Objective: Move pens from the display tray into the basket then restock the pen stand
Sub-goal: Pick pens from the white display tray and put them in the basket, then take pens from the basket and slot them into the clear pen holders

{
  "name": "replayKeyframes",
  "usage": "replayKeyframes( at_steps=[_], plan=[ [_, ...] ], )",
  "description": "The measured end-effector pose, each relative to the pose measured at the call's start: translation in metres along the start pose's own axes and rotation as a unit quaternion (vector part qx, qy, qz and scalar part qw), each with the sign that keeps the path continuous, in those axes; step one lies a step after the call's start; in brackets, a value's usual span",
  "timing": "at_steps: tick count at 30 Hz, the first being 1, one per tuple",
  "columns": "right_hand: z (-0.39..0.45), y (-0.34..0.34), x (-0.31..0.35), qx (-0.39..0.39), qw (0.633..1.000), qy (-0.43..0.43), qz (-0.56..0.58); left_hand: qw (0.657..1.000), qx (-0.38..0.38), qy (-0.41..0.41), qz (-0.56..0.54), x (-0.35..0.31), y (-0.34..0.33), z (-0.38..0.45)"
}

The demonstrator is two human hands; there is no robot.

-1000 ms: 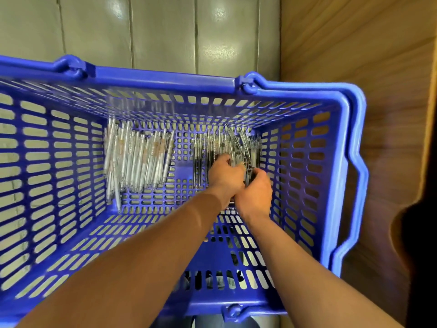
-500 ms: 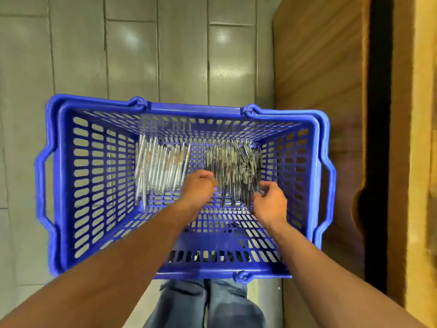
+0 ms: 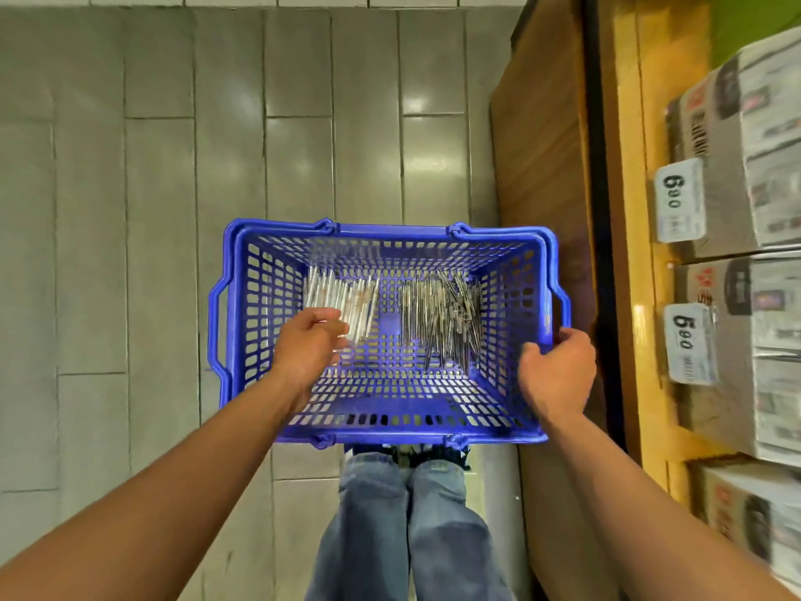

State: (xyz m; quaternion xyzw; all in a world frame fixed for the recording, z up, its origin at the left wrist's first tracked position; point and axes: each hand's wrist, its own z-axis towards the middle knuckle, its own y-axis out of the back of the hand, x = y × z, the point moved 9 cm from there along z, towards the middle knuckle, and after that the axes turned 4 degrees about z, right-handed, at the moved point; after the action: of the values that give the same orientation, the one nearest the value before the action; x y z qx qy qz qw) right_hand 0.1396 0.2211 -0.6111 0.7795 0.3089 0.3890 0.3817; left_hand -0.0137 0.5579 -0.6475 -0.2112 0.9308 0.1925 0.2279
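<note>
1. Grey floor tiles [image 3: 151,253] under a blue basket [image 3: 260,323].
2. Left hand [image 3: 310,347] – loosely open, empty, above the pale pens [image 3: 342,297].
3. Dark pens [image 3: 442,314] – light, stiff, likely to roll; best gathered mid-barrel.
4. Right hand [image 3: 559,370] – curled at the basket's right rim; whether it actually grips cannot be told.
5. Shelf boxes [image 3: 737,210] with price tags.

Grey rectangular floor tiles [image 3: 299,167] run lengthwise, glossy, with soft patches of reflected overhead light. Along the right stands a wooden shelf unit [image 3: 542,167] with a dark vertical gap and a yellowish edge. Its shelves hold blurred boxes [image 3: 737,123] with white price tags [image 3: 678,200]. A green wall [image 3: 754,15] shows above.
</note>
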Motion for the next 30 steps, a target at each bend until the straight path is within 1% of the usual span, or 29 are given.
replayKeyframes(
  at_steps=[3, 5, 6, 9, 10, 11, 12, 14, 16, 19, 21, 23, 26, 28, 30],
  plan=[
    [-0.002, -0.003, -0.025, 0.047, 0.992, -0.094, -0.071, 0.994, -0.100, -0.025, 0.031, 0.003, 0.044, -0.007],
    [0.000, -0.011, -0.038, 0.083, 0.985, -0.121, -0.091, 0.983, -0.171, -0.043, 0.052, 0.002, 0.072, -0.010],
    [0.003, -0.014, -0.041, 0.086, 0.984, -0.128, -0.089, 0.974, -0.206, -0.058, 0.068, 0.001, 0.086, -0.011],
    [0.011, -0.021, -0.045, 0.050, 0.989, -0.134, -0.044, 0.940, -0.284, -0.109, 0.153, -0.005, 0.120, -0.007],
    [0.012, -0.024, -0.046, 0.036, 0.991, -0.125, -0.031, 0.931, -0.300, -0.109, 0.180, -0.003, 0.129, -0.002],
    [0.013, -0.026, -0.048, 0.028, 0.993, -0.112, -0.024, 0.928, -0.307, -0.090, 0.192, 0.002, 0.137, 0.004],
    [0.014, -0.028, -0.050, 0.026, 0.995, -0.098, -0.023, 0.933, -0.302, -0.060, 0.186, 0.011, 0.143, 0.012],
    [0.018, -0.033, -0.054, 0.036, 0.996, -0.075, -0.031, 0.957, -0.259, 0.004, 0.133, 0.028, 0.146, 0.027],
    [0.024, -0.036, -0.055, 0.045, 0.996, -0.062, -0.041, 0.973, -0.213, 0.035, 0.081, 0.039, 0.144, 0.036],
    [0.032, -0.038, -0.051, 0.036, 0.997, -0.066, -0.021, 0.976, -0.208, 0.047, 0.048, 0.044, 0.150, 0.044],
    [0.036, -0.041, -0.047, 0.032, 0.997, -0.072, 0.026, 0.976, -0.208, 0.065, 0.015, 0.051, 0.154, 0.050],
    [0.041, -0.045, -0.043, 0.037, 0.993, -0.074, 0.080, 0.977, -0.193, 0.092, -0.024, 0.061, 0.156, 0.056],
    [0.050, -0.050, -0.028, 0.079, 0.989, -0.038, 0.121, 0.974, -0.176, 0.124, -0.068, 0.072, 0.158, 0.060],
    [0.056, -0.050, -0.020, 0.108, 0.981, -0.037, 0.158, 0.973, -0.163, 0.133, -0.099, 0.075, 0.157, 0.062],
    [0.062, -0.045, -0.013, 0.120, 0.973, -0.041, 0.195, 0.974, -0.149, 0.133, -0.107, 0.075, 0.154, 0.059]
  ],
)
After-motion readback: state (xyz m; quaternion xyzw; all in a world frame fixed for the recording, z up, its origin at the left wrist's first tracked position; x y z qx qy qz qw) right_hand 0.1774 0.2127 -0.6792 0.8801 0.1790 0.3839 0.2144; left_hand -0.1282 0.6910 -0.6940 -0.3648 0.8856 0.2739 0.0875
